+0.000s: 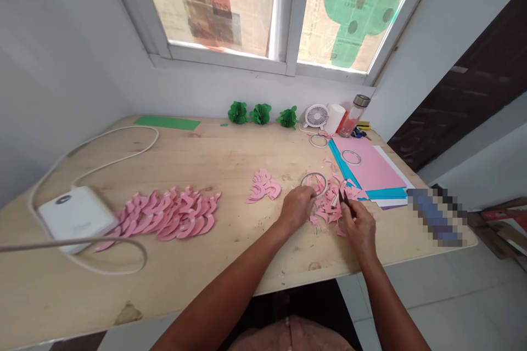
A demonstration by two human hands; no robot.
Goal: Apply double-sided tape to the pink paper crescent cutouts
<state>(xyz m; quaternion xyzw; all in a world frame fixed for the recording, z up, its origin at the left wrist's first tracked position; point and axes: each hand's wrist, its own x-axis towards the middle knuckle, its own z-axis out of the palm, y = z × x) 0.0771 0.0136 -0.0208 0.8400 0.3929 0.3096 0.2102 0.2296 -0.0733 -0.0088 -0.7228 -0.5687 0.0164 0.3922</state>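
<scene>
As the left hand (297, 208) pinches a tape roll (325, 185), right hand (362, 229) grasps black scissors (344, 198), pink scraps (327, 209) between, pink cutouts (177, 215) at nine o'clock

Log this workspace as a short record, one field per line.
Left hand: holding a tape roll
Right hand: holding dark scissors
Around hands: loose pink paper scraps
Table left: overlapping curved pink pieces, against a white device
Table back: three green paper bunches, small fan, bottle
Table right: pink sheet over blue sheets
</scene>
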